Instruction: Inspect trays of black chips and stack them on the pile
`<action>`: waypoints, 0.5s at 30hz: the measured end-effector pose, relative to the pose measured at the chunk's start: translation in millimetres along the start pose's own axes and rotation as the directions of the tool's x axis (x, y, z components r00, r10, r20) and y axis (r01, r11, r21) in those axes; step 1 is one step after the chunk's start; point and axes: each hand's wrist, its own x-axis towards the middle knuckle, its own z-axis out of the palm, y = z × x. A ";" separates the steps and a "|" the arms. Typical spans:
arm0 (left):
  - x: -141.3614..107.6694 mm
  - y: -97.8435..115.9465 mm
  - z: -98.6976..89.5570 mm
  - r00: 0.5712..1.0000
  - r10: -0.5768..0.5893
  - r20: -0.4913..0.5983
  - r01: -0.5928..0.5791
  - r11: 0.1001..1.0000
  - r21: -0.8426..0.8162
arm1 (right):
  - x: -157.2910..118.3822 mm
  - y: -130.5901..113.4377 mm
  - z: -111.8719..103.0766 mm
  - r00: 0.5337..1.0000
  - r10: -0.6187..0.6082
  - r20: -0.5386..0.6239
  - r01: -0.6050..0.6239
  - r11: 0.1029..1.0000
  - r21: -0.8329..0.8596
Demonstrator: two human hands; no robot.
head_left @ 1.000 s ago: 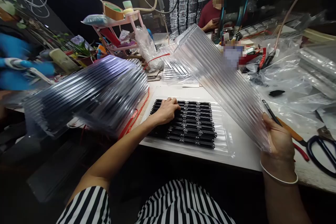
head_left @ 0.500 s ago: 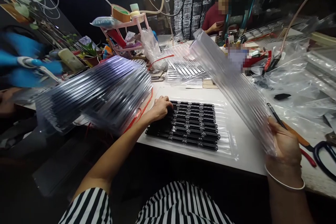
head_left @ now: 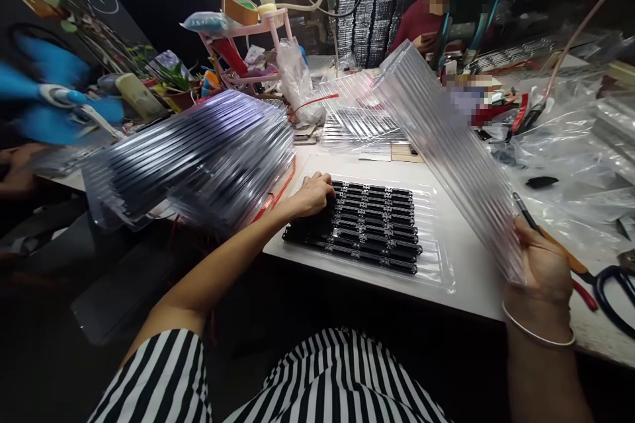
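Left hand (head_left: 312, 195) curled over black textured strips (head_left: 381, 231); cannot tell if pinching. Right hand (head_left: 546, 261) clasps ribbed clear sheet (head_left: 441, 145) by its lower end, tilted above table (head_left: 473, 281). Strips lie in clear tray (head_left: 435, 248) along table's near edge. Risks, judged: left-hand drag could skew rows; one-ended grip could let sheet flex, knocking strips.

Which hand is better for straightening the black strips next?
Probably the left hand: its fingers are at the black strips, while the right hand is busy holding up a clear ridged sheet off to the side.
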 end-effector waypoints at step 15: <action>-106.6 10.2 9.7 0.983 0.028 -0.182 -0.049 0.992 -0.116 | -11.1 -1.6 10.8 0.993 0.010 -0.118 -0.022 0.995 -0.097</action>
